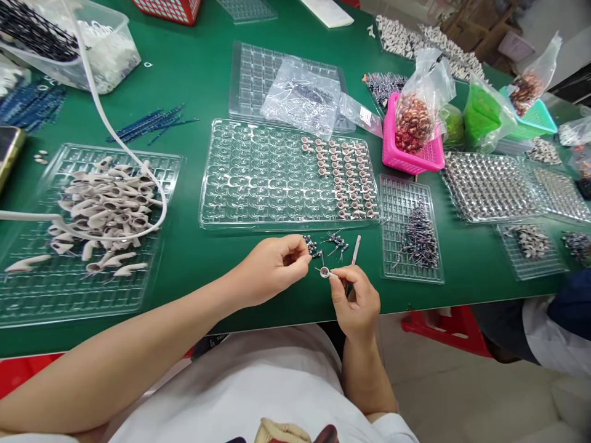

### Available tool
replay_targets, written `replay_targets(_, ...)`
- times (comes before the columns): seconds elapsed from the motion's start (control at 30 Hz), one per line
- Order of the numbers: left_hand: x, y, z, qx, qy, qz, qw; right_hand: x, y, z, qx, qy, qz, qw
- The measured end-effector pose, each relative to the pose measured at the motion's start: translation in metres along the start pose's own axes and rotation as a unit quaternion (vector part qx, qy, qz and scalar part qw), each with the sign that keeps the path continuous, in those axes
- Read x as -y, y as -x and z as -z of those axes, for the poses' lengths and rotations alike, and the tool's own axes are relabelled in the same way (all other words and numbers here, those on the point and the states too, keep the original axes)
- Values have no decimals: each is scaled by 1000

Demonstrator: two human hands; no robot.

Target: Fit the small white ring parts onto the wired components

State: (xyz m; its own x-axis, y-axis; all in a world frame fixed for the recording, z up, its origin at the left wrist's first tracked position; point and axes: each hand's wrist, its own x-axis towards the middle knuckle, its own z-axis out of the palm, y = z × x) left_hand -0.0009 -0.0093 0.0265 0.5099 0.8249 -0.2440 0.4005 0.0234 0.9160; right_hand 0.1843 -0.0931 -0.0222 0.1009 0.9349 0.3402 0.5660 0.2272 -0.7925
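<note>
Between the thumb and fingers of my right hand (356, 301) is a small white earphone shell (325, 272), its round cup facing up and a thin wire end at its left. A slim tweezers-like tool (356, 250) sticks out beyond that hand; whether the hand grips it is unclear. My left hand (277, 267) is closed in a pinch just left of the shell, and what its fingertips hold is hidden. Small dark wired parts (336, 241) lie in loose groups on the table ahead of both hands. Farther on, a clear tray (258, 178) carries rows of similar shells at its right.
Left, a clear tray (41, 295) holds piled shell pieces, with a white cable (99, 98) looping over it. At right are a tray of dark wired parts (390, 197) and a pink basket (409, 161) with bagged copper-coloured parts. A co-worker's sleeve (570, 304) shows far right.
</note>
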Motion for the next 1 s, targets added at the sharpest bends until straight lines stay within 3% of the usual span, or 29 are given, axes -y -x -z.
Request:
replay_targets(0.13, 0, 1, 2, 1, 3, -25, 1000, 1, -1, 0, -10, -1, -9, 1000)
replay_targets(0.37, 3, 1, -5, 56, -19, -33, 998, 1, 0, 0, -4, -6, -3, 1000)
replay_targets(0.53, 7, 1, -6, 54, -79, -89, 991, -1, 0, 0, 8, -11, -2, 1000)
replay_targets(0.73, 10, 1, -6, 42, -213, -215, 952, -2, -1, 1, 29, -20, -8, 999)
replay_targets(0.9, 10, 2, -11, 16, -290, -262, 920, -1, 0, 2, 43, -27, -5, 999)
replay_targets(1.0, 11, 3, -12, -6, -297, -271, 916, -1, 0, 1, 36, -25, 15, 999)
